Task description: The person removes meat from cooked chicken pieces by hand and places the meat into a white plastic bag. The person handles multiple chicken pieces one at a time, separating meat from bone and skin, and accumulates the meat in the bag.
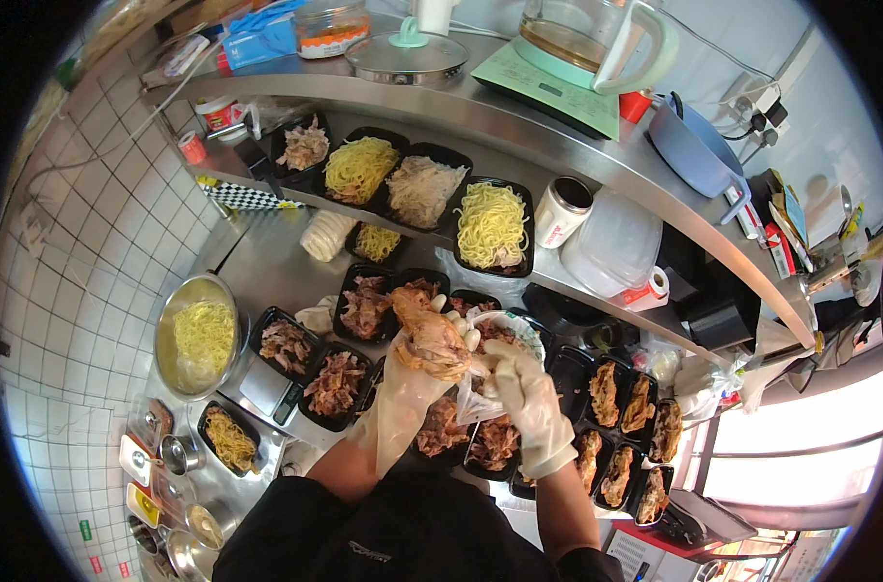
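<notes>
A large piece of cooked poultry [430,338], golden brown, is held up in front of me by my left hand [416,385]. Pale glove fingertips show along its far side. My right hand [525,396], also gloved, grips the narrow end of the same piece. Behind that hand is a bowl lined with a plastic bag [532,335], with torn meat inside, partly hidden. Black trays of shredded meat [336,382] stand around and below my hands, among them another tray of meat [496,440] near my right wrist.
Trays of poultry pieces [616,473] fill the right side. A metal bowl of noodles [201,342] and a small scale [267,393] are at left. Noodle trays [492,222] line the lower shelf. A glass kettle [579,44] and blue pan [696,145] stand on the upper shelf.
</notes>
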`<state>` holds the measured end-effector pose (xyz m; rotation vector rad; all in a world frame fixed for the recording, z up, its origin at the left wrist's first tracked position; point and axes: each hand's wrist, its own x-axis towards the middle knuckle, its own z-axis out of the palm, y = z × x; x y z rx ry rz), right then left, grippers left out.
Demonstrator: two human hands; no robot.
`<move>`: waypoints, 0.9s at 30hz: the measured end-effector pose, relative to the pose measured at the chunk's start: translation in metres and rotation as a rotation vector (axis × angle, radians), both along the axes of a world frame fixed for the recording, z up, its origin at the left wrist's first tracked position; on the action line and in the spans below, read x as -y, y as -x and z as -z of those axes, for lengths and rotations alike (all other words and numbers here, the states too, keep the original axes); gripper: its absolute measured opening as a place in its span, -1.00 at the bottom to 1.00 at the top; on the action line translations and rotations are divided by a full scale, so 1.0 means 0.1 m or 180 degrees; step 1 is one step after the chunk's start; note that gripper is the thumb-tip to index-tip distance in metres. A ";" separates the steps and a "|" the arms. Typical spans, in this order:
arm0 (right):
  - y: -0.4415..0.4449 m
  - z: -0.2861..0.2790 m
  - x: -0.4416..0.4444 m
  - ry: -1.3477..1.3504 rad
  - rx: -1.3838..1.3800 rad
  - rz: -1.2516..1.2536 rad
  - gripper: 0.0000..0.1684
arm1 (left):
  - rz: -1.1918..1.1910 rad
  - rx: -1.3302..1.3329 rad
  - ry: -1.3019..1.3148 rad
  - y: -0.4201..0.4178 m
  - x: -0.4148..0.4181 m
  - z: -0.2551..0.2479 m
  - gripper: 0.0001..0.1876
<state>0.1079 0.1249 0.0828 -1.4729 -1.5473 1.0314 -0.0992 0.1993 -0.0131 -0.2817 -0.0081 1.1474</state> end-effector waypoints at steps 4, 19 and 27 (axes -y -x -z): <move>0.22 -0.29 0.09 -0.0411 0.1377 -0.0188 -0.37 | 0.0111 -0.0168 -0.0416 -0.16 0.02 -0.31 -0.58; 0.22 0.51 0.29 -0.1221 0.2529 -0.0217 -0.74 | 0.0760 -0.0931 -0.0062 -0.21 0.12 -0.38 -0.58; 0.13 0.05 0.40 -0.0915 0.1052 -0.0550 -0.58 | 0.2083 -0.0226 -0.0214 -0.15 -0.19 0.59 -0.74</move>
